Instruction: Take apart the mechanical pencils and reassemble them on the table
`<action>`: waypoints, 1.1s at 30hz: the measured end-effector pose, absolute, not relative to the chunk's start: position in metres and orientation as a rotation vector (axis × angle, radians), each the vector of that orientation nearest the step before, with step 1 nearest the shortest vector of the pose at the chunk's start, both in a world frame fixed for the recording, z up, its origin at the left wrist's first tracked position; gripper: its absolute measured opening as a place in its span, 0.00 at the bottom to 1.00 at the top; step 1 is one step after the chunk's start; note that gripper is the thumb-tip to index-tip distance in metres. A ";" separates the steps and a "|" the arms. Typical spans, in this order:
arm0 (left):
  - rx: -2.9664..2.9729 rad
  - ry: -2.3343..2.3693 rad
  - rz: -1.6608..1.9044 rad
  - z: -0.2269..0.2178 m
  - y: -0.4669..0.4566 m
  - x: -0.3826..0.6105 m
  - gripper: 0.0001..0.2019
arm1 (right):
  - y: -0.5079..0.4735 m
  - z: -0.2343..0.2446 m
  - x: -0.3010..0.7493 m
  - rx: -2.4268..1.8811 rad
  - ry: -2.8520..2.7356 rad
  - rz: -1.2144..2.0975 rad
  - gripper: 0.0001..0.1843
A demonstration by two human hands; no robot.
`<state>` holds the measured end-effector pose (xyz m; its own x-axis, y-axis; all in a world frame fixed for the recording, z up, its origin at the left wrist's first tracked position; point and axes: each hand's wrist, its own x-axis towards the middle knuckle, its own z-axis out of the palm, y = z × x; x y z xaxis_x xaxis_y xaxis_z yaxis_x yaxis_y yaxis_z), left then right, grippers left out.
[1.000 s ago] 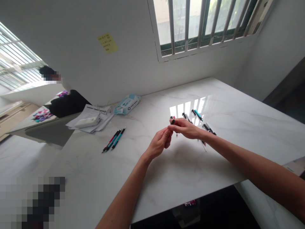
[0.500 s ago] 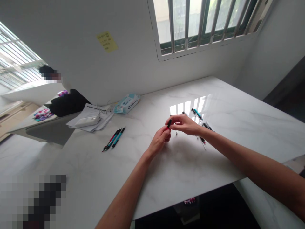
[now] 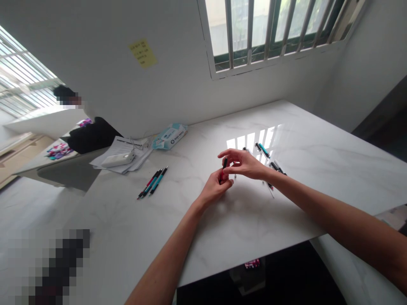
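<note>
My left hand point(image 3: 212, 190) is closed around the lower part of a red and black pen point(image 3: 225, 162), which stands nearly upright. Coming in from the right, my right hand point(image 3: 244, 164) has its thumb and a finger on the same pen above the left, with another finger raised. The pen's lower end is hidden in my fingers. Beyond my right hand lie a teal pen barrel point(image 3: 263, 150), several dark pen parts point(image 3: 277, 167) and a thin white refill point(image 3: 270, 191). Other small parts are partly covered by that hand.
Three pens point(image 3: 153, 184) lie side by side on the marble-patterned table point(image 3: 254, 220) to the left. Behind them are papers point(image 3: 119, 146) with a white device point(image 3: 118, 159) and a pack of wipes point(image 3: 170, 136). Another person point(image 3: 92, 135) sits at the far left.
The fingers of both hands have shifted on the pen. My left thumb has moved out to the right, my right forefinger has lifted, and the pen stands more upright.
</note>
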<state>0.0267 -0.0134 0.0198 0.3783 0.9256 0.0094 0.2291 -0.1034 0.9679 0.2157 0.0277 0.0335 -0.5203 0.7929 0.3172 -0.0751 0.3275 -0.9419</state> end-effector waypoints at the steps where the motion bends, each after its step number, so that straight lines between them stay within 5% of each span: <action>1: 1.588 1.059 0.825 0.019 -0.014 0.027 0.16 | 0.028 0.033 0.216 -0.649 -1.761 1.298 0.22; 33: 1.447 0.992 0.792 0.013 -0.012 0.023 0.21 | 0.024 0.036 0.214 -0.624 -1.662 1.475 0.24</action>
